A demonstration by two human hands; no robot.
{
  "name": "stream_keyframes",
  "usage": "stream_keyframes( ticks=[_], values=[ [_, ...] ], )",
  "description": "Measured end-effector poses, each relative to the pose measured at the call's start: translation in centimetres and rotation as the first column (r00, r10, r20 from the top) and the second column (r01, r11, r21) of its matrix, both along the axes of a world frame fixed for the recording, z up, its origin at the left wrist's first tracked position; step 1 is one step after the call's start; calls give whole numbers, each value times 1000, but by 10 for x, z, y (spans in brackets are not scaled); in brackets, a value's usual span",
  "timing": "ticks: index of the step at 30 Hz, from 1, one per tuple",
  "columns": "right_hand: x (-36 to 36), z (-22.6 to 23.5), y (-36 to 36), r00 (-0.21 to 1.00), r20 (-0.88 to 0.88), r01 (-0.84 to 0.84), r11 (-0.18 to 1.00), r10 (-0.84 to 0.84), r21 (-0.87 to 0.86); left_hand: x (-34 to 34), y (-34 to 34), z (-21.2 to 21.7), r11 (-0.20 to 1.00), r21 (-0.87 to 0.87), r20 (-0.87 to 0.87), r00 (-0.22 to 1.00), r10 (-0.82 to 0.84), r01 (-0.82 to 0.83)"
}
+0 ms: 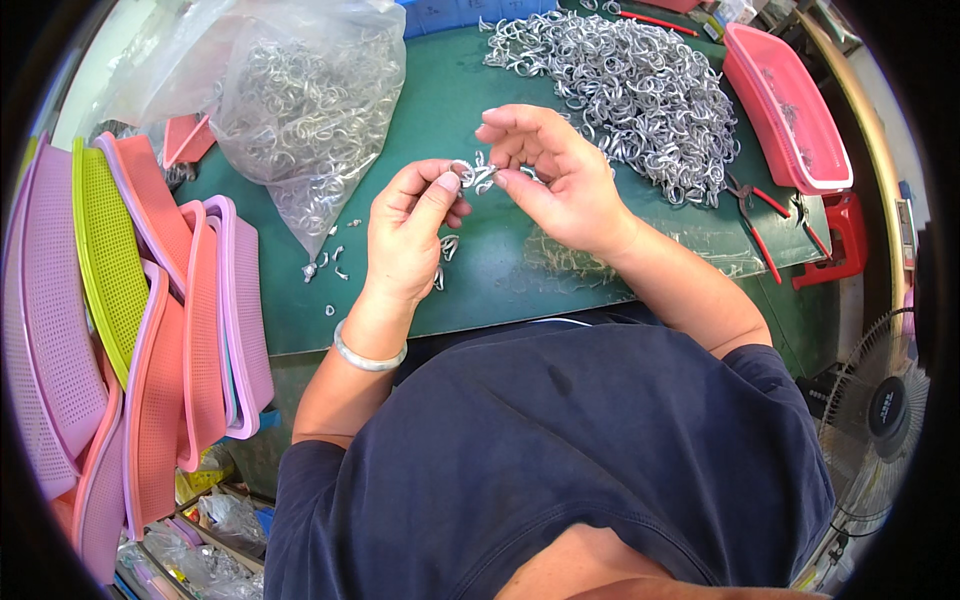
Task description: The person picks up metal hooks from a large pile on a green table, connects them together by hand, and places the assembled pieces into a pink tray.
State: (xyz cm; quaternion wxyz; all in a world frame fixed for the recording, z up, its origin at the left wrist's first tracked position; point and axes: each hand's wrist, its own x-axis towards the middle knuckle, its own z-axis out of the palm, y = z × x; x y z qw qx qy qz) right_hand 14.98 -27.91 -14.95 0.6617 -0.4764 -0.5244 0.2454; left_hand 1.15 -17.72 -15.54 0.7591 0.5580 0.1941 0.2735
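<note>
A silver metal ring (462, 168) is pinched between the thumb and forefinger of my left hand (403, 240), above the green table. My right hand (567, 185) hovers just beside it, palm turned inward and fingers apart. Several more silver rings (484, 180) show between the two hands, close to the right thumb tip; whether the thumb touches them I cannot tell. Below my left hand a few loose rings (449, 246) lie on the table. A big heap of similar rings (650, 100) spreads beyond my right hand.
At the far left stands a clear plastic bag (310, 110) full of rings, with small metal scraps (338, 262) near it. Red-handled pliers (752, 222) lie at the right, below a pink basket (788, 115). Stacked plastic baskets (165, 330) crowd the left; a fan (885, 410) stands right.
</note>
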Motion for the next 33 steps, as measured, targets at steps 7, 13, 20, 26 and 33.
stream_keyframes(
  ticks=[7,13,20,26,33],
  values=[
    [5,-2,8,869,-491,-187,958,57,-219,-3,5,3,945,-299,7,991,-133,129],
    [7,-3,8,784,-617,-294,915,66,-276,-3,9,2,862,-474,39,982,-182,179],
    [5,-5,9,795,-607,-239,931,24,-277,-4,13,-2,775,-568,147,961,-236,277],
    [0,-1,11,844,-535,-218,936,38,-278,-9,15,-1,754,-601,153,964,-218,266],
    [-3,1,12,891,-396,-330,915,222,-230,-20,25,-7,744,-617,170,966,-194,258]
  ],
)
